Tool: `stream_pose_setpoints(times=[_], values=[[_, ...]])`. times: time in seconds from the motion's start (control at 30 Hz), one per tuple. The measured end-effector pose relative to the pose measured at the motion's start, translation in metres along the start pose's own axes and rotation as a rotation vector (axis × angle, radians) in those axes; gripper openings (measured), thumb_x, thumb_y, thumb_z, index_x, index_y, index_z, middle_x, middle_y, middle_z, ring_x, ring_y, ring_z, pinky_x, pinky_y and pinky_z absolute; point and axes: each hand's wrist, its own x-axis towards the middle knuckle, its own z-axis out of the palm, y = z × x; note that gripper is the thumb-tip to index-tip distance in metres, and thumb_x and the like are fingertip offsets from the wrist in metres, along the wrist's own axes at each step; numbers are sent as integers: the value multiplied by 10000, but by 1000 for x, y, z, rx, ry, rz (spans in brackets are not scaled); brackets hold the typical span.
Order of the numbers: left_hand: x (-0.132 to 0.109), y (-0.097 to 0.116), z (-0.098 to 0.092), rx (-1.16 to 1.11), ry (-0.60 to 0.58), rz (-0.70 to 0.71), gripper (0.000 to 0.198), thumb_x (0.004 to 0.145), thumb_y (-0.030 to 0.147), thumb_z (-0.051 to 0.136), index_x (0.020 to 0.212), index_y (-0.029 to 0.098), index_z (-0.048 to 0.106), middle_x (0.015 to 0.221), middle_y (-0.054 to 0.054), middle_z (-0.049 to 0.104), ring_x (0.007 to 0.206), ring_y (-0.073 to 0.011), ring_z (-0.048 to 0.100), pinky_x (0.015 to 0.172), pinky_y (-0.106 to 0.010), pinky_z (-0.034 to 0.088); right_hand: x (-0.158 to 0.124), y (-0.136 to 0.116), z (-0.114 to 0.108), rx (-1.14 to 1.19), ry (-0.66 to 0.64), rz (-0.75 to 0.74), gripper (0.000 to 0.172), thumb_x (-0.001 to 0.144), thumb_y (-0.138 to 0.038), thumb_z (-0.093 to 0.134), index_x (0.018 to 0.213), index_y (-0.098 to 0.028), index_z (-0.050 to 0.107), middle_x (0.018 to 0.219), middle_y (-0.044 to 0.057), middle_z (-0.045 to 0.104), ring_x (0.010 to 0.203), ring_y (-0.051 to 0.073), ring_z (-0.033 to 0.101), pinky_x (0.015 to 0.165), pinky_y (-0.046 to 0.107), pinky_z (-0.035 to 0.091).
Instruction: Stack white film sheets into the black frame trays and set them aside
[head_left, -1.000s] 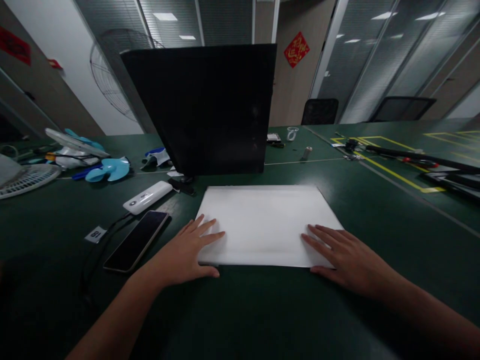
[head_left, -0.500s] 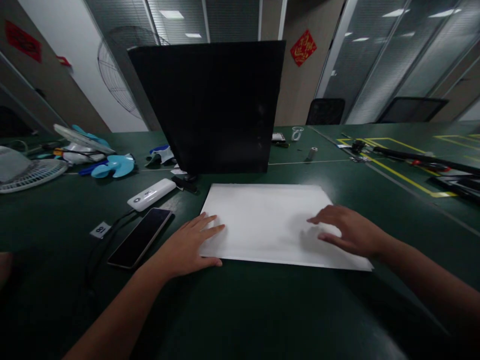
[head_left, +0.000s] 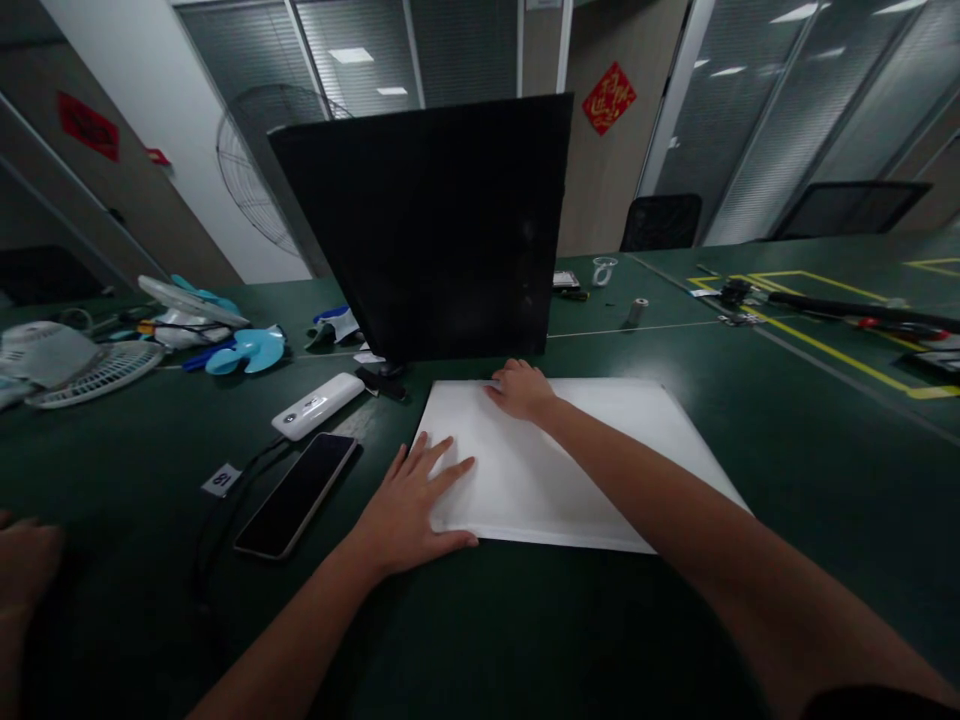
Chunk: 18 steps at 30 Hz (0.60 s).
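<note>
A white sheet (head_left: 630, 440) lies flat on the dark green table (head_left: 525, 620) in front of me. My left hand (head_left: 412, 505) rests flat and open on the sheet's near left corner, fingers spread. Across the sheet my right hand (head_left: 523, 390) reaches to its far edge, just below an upright black panel (head_left: 427, 220). Its fingers are curled at that edge; what they grip, if anything, is hidden.
A dark phone (head_left: 296, 495) and a white remote-like device (head_left: 317, 406) lie left of the sheet, with a small tag (head_left: 222, 479). Blue fan blades (head_left: 247, 350) and a white fan grille (head_left: 97, 372) sit far left. Another person's hand (head_left: 22, 560) shows at the left edge.
My right hand has left the sheet's near right corner and moved across to its far edge by the black panel. The left hand has stayed on the near left corner.
</note>
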Motion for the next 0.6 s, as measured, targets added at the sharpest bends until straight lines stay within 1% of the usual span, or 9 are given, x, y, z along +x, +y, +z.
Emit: stream_pose_setpoints(times=[0.07,0.17,0.27,0.37,0.47,0.53,0.6], values=[[0,0,3,-20,28,-7,1049,774,903,631,1641,353,415,1767,-115,252,1626,-483,93,1272,-722,182,-5,-10,3,-21,3,31,647,1037,-661,366,1322,-184,698,1363,214,607,1287,382,519,1038,548,478],[0,-1,8,-40,56,-31,1108,760,930,607,1647,296,413,1758,-141,267,1621,-495,88,1277,-716,180,-15,-22,7,-44,7,48,690,1032,-677,326,1352,-176,675,1368,235,593,1276,404,509,1016,579,480],[-2,2,12,-49,70,-58,1154,751,949,590,1652,250,409,1757,-162,258,1617,-508,91,1277,-721,176,-20,-22,8,-54,7,21,752,1025,-704,292,1376,-149,658,1364,256,589,1278,426,509,1013,609,471],[-2,6,16,-53,91,-83,1177,748,964,575,1654,231,406,1755,-174,253,1615,-518,85,1275,-728,169,-16,-11,7,-44,-15,-58,803,1012,-742,298,1447,-149,620,1408,242,584,1312,423,511,1076,631,428],[-3,9,20,-64,136,-94,1158,753,966,568,1646,243,422,1749,-164,281,1614,-519,101,1274,-728,172,-14,6,7,-22,-62,-149,809,1008,-759,322,1564,-206,522,1539,181,535,1385,387,501,1190,643,326],[-3,10,22,-69,157,-97,1149,747,966,575,1641,257,431,1744,-154,298,1613,-518,117,1273,-725,179,-20,18,8,-13,-88,-189,833,998,-774,348,1632,-241,427,1633,140,458,1476,366,435,1253,629,249],[-4,9,23,-69,166,-102,1153,737,966,587,1639,265,433,1742,-150,308,1612,-517,128,1273,-722,185,-33,33,5,-13,-82,-181,871,995,-774,352,1677,-233,335,1699,124,366,1560,343,331,1288,585,220]])
